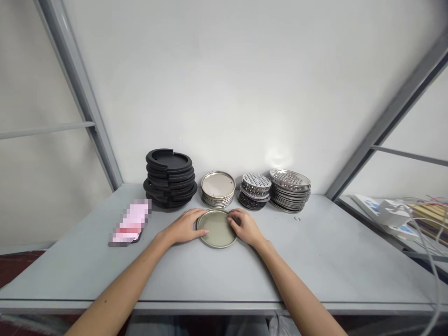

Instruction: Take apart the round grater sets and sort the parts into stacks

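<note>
Grey tabletop point(206, 275): looks smooth, so light metal would probably slide on it.

Black ring stack point(171, 183): toward the back, leftmost of the stacks.

Pale disc stack point(218, 185): centre back, just behind the dish.

Round dish point(217, 229): flat on the tabletop, between the two hands; shallow, apparently metal, so likely light, stiff and hard to break, though its flat face may be slippery. Best taken by opposite sides of the raised rim point(217, 247).

Left hand point(182, 227): half-open in a C, holding the dish's left edge; fingers reach the far-left rim, forearm angles in from lower left.

Right hand point(248, 227): more curled, holding the right edge with bent fingers; forearm slants in from lower right.

Left thumb point(202, 233): laid across the rim onto the face; how hard it presses, I cannot tell.
</note>
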Action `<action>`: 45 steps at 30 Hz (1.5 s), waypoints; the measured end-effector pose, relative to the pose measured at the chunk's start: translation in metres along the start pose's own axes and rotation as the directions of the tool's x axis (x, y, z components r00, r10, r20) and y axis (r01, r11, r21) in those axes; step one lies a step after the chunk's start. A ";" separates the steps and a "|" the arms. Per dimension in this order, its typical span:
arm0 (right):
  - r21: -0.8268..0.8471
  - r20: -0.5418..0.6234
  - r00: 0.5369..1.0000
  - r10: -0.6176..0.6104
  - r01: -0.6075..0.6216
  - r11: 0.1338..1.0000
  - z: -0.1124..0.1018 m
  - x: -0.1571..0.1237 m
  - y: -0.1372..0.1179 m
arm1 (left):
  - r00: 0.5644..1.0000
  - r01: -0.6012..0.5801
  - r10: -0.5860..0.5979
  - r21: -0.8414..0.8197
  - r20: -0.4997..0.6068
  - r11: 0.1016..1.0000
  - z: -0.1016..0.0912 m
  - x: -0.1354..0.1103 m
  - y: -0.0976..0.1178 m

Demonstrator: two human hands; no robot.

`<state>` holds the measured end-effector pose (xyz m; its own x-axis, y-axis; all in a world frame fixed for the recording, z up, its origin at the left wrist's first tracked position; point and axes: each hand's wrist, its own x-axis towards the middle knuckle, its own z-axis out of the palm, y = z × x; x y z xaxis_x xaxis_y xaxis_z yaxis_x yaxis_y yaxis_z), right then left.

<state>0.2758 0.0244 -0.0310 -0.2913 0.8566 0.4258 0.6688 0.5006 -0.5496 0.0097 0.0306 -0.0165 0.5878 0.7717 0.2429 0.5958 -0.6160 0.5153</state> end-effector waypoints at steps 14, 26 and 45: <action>0.001 -0.015 1.000 0.009 -0.009 1.000 -0.001 0.001 0.002 | 1.000 -0.004 0.005 0.053 -0.018 0.999 0.002 -0.002 -0.002; 0.020 -0.012 1.000 0.015 -0.015 1.000 0.001 0.001 0.003 | 1.000 -0.006 0.007 0.075 -0.013 0.997 -0.001 -0.003 0.002; 0.014 -0.026 0.999 0.019 -0.019 1.000 0.001 0.003 0.001 | 1.000 -0.009 0.010 0.054 -0.010 0.998 0.001 -0.003 -0.001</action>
<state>0.2755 0.0276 -0.0308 -0.2600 0.8626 0.4340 0.6648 0.4859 -0.5674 0.0076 0.0288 -0.0182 0.5879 0.7673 0.2561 0.6192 -0.6306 0.4679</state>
